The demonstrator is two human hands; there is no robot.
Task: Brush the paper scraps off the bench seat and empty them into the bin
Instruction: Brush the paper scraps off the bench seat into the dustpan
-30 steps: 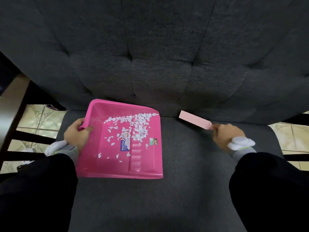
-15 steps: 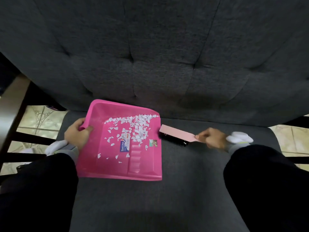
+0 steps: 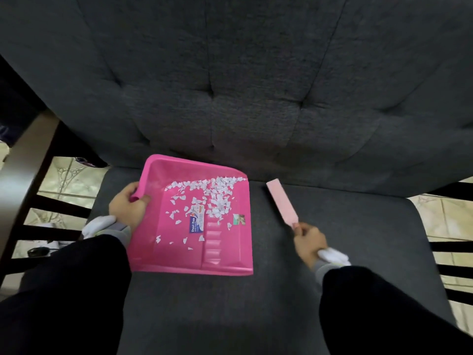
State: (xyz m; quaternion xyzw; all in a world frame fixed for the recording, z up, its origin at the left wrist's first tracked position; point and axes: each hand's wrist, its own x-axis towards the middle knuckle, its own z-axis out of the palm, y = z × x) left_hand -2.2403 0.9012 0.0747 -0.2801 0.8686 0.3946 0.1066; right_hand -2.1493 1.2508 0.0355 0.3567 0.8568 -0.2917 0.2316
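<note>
While my left grip clasps the dustpan holding the paper scraps, my right grip clasps the brush.

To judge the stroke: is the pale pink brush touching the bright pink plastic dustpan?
Apart. Head view shows grey seat fabric between the pale pink brush and pink dustpan.

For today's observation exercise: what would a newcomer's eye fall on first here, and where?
The bright pink dustpan on the dark grey bench seat stands out first, white paper scraps heaped toward its far edge. The left hand grips its left side; the right hand holds a pale pink brush right of the pan, apart from it.
</note>
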